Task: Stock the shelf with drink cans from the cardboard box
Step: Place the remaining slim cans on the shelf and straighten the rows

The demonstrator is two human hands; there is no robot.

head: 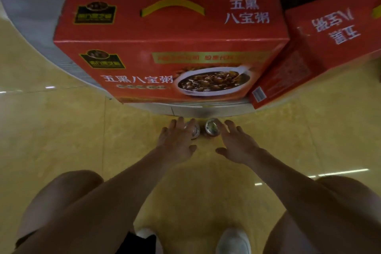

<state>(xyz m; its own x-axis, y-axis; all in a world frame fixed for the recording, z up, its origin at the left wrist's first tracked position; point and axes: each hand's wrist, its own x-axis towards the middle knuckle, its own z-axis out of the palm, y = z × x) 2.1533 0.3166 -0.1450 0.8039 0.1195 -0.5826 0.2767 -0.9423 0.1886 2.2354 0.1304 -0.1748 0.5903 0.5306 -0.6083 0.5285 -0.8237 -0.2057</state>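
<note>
- Floor (72, 130): glossy yellow tile.
- Left can (195, 131): under spread, empty left hand (177, 140).
- Right can (212, 128): beside spread, empty right hand (237, 142).
- Handling: likely rigid, slick; grip sides.

Left hand (177, 140), right hand (237, 142) outstretched low, both splayed.

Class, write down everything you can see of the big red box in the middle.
The box is red printed cardboard, closed and upright on a low grey ledge. Its top carries a yellow handle, white characters and a dark badge; its front shows a bowl of dark porridge. A second box, turned askew, abuts its right end.
</note>
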